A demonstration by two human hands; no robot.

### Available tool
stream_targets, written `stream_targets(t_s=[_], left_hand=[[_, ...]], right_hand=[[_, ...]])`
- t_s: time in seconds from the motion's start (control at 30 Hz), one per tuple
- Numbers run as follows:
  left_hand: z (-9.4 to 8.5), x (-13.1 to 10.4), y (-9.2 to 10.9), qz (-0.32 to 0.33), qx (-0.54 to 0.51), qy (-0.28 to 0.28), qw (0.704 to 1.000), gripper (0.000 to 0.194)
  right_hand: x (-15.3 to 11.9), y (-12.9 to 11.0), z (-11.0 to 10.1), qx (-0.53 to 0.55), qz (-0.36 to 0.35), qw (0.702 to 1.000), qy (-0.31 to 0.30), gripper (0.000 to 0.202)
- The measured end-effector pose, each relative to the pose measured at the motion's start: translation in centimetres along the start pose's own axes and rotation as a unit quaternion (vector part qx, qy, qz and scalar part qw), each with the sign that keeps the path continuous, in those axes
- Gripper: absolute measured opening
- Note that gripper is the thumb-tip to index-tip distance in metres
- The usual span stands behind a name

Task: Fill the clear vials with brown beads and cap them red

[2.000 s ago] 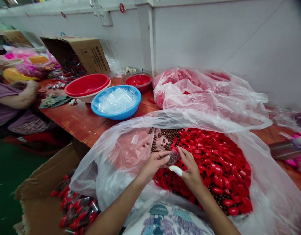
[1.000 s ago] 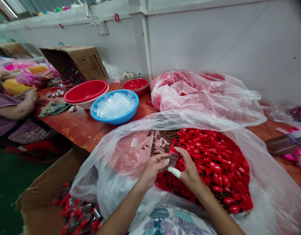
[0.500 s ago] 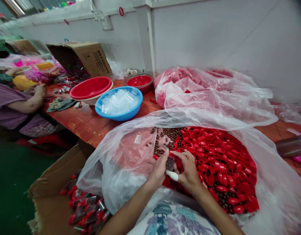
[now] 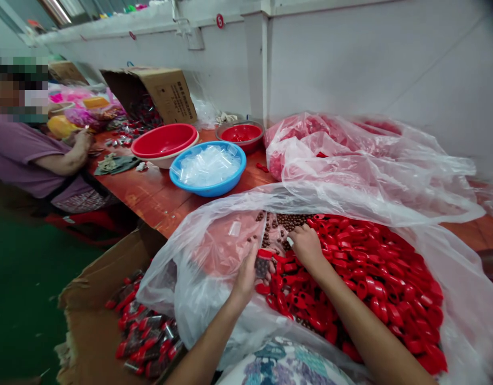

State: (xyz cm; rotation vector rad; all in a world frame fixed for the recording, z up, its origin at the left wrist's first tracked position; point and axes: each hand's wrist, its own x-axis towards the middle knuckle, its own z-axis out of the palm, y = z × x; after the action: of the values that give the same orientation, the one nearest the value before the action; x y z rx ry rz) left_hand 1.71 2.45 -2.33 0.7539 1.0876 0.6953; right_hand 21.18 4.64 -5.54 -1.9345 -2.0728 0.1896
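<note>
My left hand (image 4: 246,270) is wrapped round a small clear container (image 4: 262,266) with a red cap and dark balls inside. To its right and a little farther off, my right hand (image 4: 306,243) has its fingers bent down at the brown balls (image 4: 289,220); whether they pinch anything is hidden. A white cover is on one of its fingertips. Red plastic parts (image 4: 375,267) lie heaped beside and under my right arm, inside an opened clear plastic bag (image 4: 182,235).
Beyond the bag stand a blue basin (image 4: 208,190) of clear pieces, a red basin (image 4: 164,140) and a bagged red heap (image 4: 310,133). An open carton (image 4: 86,310) of filled containers is at lower left. A person (image 4: 41,149) sits at the far left.
My right hand has left the container and moved away to the brown balls. The container stays in my left hand. The view has shifted slightly left.
</note>
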Motion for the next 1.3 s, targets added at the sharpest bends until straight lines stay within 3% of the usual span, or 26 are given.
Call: stream_targets(t_s=[0.13, 0.27, 0.47, 0.63, 0.67, 0.73, 0.83, 0.93, 1.03, 1.1, 1.2, 1.3], left_hand=[[-0.1, -0.1, -0.8, 0.004, 0.008, -0.007, 1.000, 0.068], [-0.3, 0.1, -1.3, 0.011, 0.032, -0.029, 0.999, 0.070], [0.6, 0.0, -1.5, 0.011, 0.127, 0.002, 0.992, 0.067], [1.4, -0.2, -1.0, 0.087, 0.115, 0.027, 0.989, 0.058], [1.6, -0.3, -0.8, 0.077, 0.099, 0.010, 0.992, 0.061], [2.0, -0.6, -0.4, 0.051, 0.056, -0.033, 0.997, 0.069], [2.8, -1.1, 0.0, 0.047, 0.004, -0.072, 0.996, 0.070], [3.4, -1.5, -0.2, 0.045, 0.010, -0.080, 0.996, 0.066], [4.0, -1.7, -0.8, 0.036, 0.050, -0.076, 0.995, 0.064], [4.3, -1.8, -1.3, 0.032, 0.068, -0.077, 0.994, 0.065], [4.8, -1.9, -2.0, 0.010, 0.045, -0.108, 0.993, 0.070], [5.0, -2.0, -2.6, -0.024, 0.019, -0.114, 0.993, 0.076]], right_hand=[[0.9, -0.2, 0.3, -0.001, -0.012, 1.000, -0.015, 0.018], [-0.4, -1.5, -1.0, 0.035, -0.011, 0.999, -0.001, 0.022], [-4.0, -4.8, -3.7, 0.262, -0.090, 0.961, 0.017, 0.024], [-6.3, -5.1, -4.9, 0.195, -0.152, 0.969, 0.005, 0.041], [-6.9, -4.9, -4.9, 0.199, -0.135, 0.971, 0.017, 0.049], [-8.1, -4.6, -4.5, 0.236, -0.035, 0.970, 0.051, 0.057], [-9.7, -4.1, -3.5, 0.317, 0.110, 0.942, 0.022, 0.036], [-10.5, -3.7, -2.9, 0.380, 0.125, 0.916, -0.018, 0.027], [-10.5, -3.7, -3.4, 0.349, 0.110, 0.930, 0.034, 0.029], [-10.5, -3.9, -4.1, 0.281, 0.067, 0.956, 0.053, 0.045], [-10.6, -4.4, -4.6, 0.183, -0.008, 0.982, 0.051, 0.073], [-11.0, -4.7, -4.5, 0.129, -0.039, 0.989, 0.053, 0.075]])
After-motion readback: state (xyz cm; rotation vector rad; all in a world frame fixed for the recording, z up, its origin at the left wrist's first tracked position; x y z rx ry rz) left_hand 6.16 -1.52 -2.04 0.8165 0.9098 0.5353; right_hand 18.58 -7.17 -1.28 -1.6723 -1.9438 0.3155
